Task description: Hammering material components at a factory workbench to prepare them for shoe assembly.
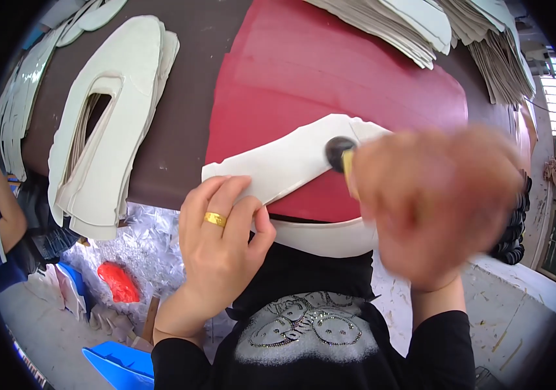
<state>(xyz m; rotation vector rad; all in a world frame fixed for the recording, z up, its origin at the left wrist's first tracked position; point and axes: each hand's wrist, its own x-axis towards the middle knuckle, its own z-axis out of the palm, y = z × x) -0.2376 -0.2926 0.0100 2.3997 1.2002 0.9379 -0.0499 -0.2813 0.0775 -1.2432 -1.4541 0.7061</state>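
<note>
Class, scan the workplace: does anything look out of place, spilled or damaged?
A red bundle lies by crumpled clear plastic below the brown table; its bright colour makes it look stray, though it may belong there.

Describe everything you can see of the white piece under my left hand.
The white piece is a thin, smooth, leather-like sheet with a slightly uneven far edge. It lies slanting across the red mat, its left end nearer you. Fingers of your left hand rest on that end. A rounded black tool head overlaps it in view; contact is unclear. Your blurred right hand hides its right part, so whether it joins the white band at the mat's near edge can't be told.
</note>
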